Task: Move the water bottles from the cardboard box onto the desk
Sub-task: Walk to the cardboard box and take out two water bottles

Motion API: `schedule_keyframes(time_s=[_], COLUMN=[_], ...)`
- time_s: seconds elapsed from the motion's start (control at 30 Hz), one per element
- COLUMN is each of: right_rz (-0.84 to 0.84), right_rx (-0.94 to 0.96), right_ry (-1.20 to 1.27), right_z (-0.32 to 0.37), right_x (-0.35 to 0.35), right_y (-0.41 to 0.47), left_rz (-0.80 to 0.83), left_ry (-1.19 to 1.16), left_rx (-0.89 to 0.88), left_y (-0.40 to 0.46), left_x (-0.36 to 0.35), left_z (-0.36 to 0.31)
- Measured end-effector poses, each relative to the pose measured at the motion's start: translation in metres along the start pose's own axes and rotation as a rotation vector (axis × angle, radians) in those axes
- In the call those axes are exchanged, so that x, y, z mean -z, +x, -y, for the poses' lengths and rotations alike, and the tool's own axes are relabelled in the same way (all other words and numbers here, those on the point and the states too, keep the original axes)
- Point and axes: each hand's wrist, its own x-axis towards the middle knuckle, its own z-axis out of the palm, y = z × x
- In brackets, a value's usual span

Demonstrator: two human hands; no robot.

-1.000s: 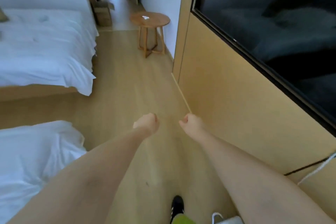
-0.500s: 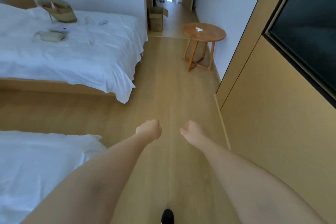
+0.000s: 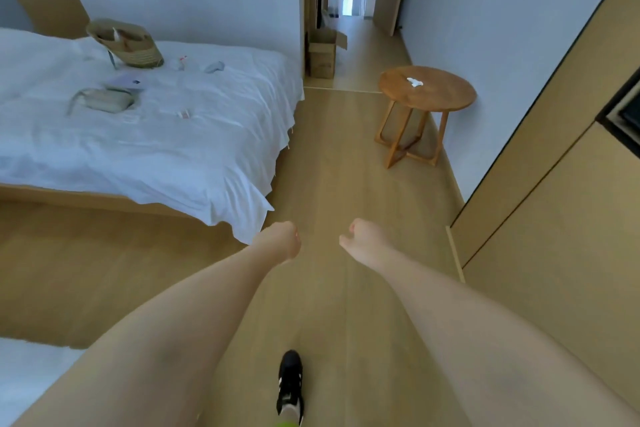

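An open cardboard box (image 3: 322, 53) stands on the floor far ahead, by the doorway at the end of the room. Its inside is hidden, and no water bottles or desk show. My left hand (image 3: 281, 240) and my right hand (image 3: 364, 241) are stretched out over the wooden floor, both curled into loose fists with nothing in them. Both are far from the box.
A white bed (image 3: 145, 135) on the left carries a straw bag (image 3: 126, 43), a small pouch (image 3: 107, 101) and bits. A round wooden side table (image 3: 426, 88) stands by the right wall. Wood panelling (image 3: 554, 218) runs along the right. My black shoe (image 3: 290, 381) is on the floor below.
The view has swung left and up, away from the panelled wall toward the room's far end. The box and side table now appear closer. Both hands stay fisted in front of me.
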Motion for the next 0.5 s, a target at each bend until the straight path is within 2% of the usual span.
schedule_keyframes(time_s=[0.23, 0.5], right_rz=[-0.007, -0.084], right_rx=[-0.025, -0.111], right_ry=[-0.028, -0.001], right_z=[0.051, 0.062], right_x=[0.055, 0.130], right_y=[0.154, 0.312], left_rz=[-0.003, -0.027], left_ry=[-0.019, 0.023], left_rx=[-0.046, -0.129], left_y=[0.178, 0.353], left_x=[0.087, 0.148], left_z=[0.017, -0.021])
